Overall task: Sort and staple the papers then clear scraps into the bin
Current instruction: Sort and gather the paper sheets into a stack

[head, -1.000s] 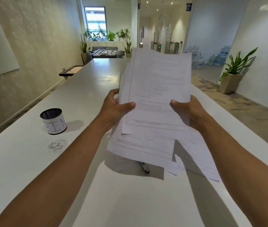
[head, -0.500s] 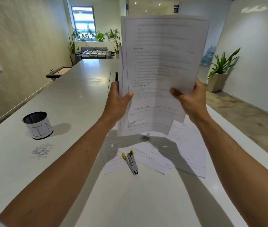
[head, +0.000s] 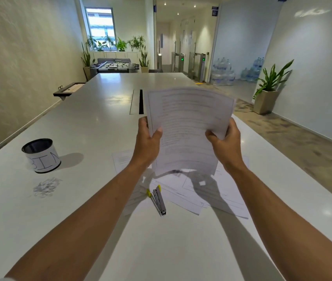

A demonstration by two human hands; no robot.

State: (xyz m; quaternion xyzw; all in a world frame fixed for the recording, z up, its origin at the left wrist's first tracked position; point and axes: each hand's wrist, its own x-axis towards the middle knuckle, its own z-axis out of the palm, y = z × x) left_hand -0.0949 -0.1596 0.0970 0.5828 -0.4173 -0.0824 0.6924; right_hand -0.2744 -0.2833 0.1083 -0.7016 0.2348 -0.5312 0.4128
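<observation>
Above the long white table (head: 92,122), left hand (head: 146,145) and right hand (head: 225,145) both pinch a white printed paper sheaf (head: 187,128) (thumbs in front), lifted clear of the table.

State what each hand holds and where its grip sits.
Both hold the paper stack: left hand grips its left edge, right hand its lower right edge.

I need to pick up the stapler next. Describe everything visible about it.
The stapler is slim, silver metal as it looks, with yellow tips at its far end. It lies flat on the white table, open in a narrow V, its closed end pointing toward the person. Its yellow end rests on the loose papers spread there. Neither hand touches it; both hold a raised sheaf above and beyond it.
</observation>
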